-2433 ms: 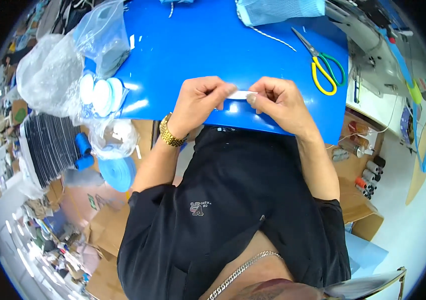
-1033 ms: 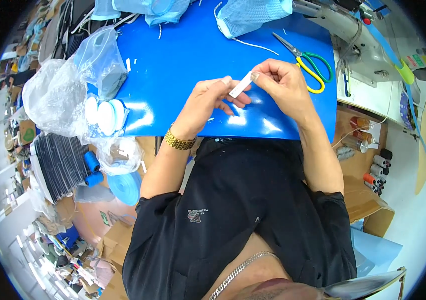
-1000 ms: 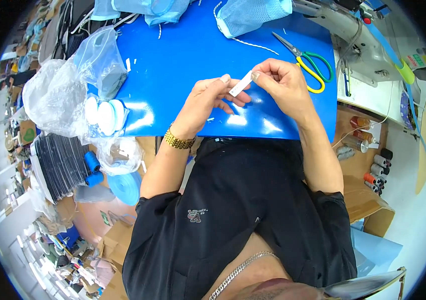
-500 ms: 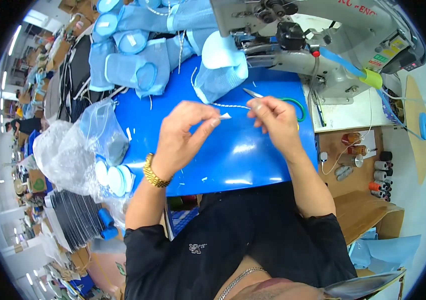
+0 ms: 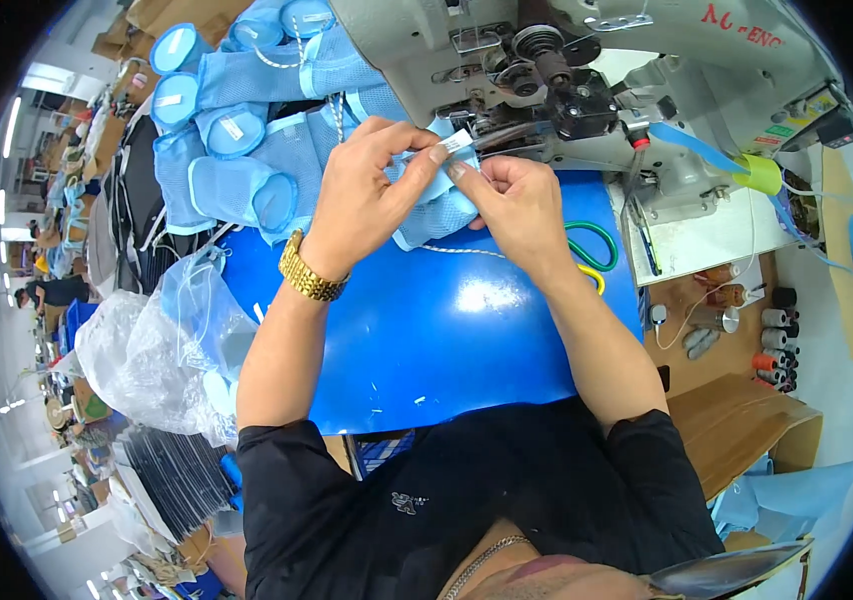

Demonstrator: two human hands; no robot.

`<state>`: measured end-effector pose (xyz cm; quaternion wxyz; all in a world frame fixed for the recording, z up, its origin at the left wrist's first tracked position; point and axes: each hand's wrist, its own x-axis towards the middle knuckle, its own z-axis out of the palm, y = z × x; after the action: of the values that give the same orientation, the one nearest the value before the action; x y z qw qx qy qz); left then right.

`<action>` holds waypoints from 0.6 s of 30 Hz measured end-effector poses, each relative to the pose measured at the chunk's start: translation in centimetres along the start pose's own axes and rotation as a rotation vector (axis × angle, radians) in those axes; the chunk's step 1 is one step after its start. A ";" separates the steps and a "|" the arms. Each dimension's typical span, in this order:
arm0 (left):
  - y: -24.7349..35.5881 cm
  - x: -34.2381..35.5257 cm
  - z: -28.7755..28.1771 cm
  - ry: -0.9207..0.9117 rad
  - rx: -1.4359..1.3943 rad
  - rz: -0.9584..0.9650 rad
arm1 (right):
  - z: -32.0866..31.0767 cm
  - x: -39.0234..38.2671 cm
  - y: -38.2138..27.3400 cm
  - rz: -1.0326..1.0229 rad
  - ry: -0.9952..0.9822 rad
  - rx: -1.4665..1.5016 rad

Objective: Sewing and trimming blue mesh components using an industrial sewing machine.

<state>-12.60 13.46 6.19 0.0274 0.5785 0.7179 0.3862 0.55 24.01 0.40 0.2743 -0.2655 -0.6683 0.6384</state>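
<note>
Small white label pinched at the sewing machine (image 5: 587, 90)
Left hand (image 5: 367, 190) and right hand (image 5: 517, 200) pinch the flat label (image 5: 458, 144) over soft light-blue mesh fabric (image 5: 427, 205) above a glossy blue mat (image 5: 427, 340)

Glossy blue plastic mat (image 5: 447, 340); light-blue mesh cloth piece (image 5: 437, 200).

A glossy blue counter (image 5: 427, 340) carries a grey sewing machine (image 5: 587, 80), green-and-yellow scissors (image 5: 592, 255), light-blue fabric pieces (image 5: 247, 130) and clear plastic bags (image 5: 162, 340).
</note>
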 end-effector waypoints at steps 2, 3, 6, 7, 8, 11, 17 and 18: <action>-0.3 0.1 0.2 0.006 -0.029 -0.012 | 0.0 0.0 0.8 -0.038 -0.001 -0.009; -0.4 0.2 0.3 -0.017 -0.074 -0.028 | -0.1 0.1 1.1 -0.082 -0.003 -0.017; -1.3 0.4 0.1 -0.084 -0.164 -0.096 | -0.1 -0.1 1.1 -0.111 -0.003 -0.014; -1.7 0.5 -0.1 -0.126 -0.207 -0.143 | 0.0 -0.2 1.1 -0.107 -0.006 -0.014; -2.0 0.7 -0.1 -0.126 -0.209 -0.146 | 0.0 -0.1 1.1 -0.104 0.002 0.004; -2.4 1.1 -0.2 -0.229 -0.312 -0.242 | 0.2 -0.3 0.5 -0.091 0.034 0.036; -2.5 0.9 0.0 -0.270 -0.373 -0.288 | 0.1 -0.4 0.7 -0.092 0.039 -0.022; -2.5 0.9 -0.1 -0.271 -0.357 -0.280 | 0.1 -0.4 0.7 -0.104 0.037 -0.054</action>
<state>-14.95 14.14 5.15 0.2783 0.5059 0.7011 0.4183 0.73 23.70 -0.32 0.3121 -0.2493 -0.6931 0.6000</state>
